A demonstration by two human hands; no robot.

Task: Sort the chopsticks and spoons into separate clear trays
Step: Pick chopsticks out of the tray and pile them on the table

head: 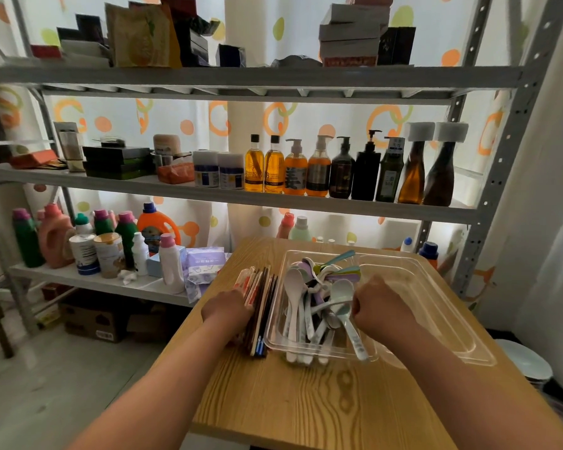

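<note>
The chopsticks lay as one tight bundle on the wooden table, pressed lengthwise against the left wall of the narrow clear tray; whether a tray of their own sat under them could not be told. The left hand was clamped on the near part of that bundle, fingers curled onto it, most likely to keep the sticks squared together and stop them rolling apart. Inside the narrow tray the spoons were heaped in a loose tangle, white and pale blue ones with bowls pointing away, a few coloured ones piled at the far end, and several handles sticking out over the near rim. The right hand sat at the right edge of that heap, curled into a fist-like shape with the knuckles up; its fingertips were hidden, so it could not be told whether it pinched a spoon or merely nudged the pile. Just to the right stood a larger clear tray, touching the narrow one and holding nothing that could be seen, probably the place meant for the chopsticks. The sorting looked well along, spoons gathered, chopsticks collected but not yet trayed. Beyond the table rose a metal shelf rack lined with bottles and boxes.
</note>
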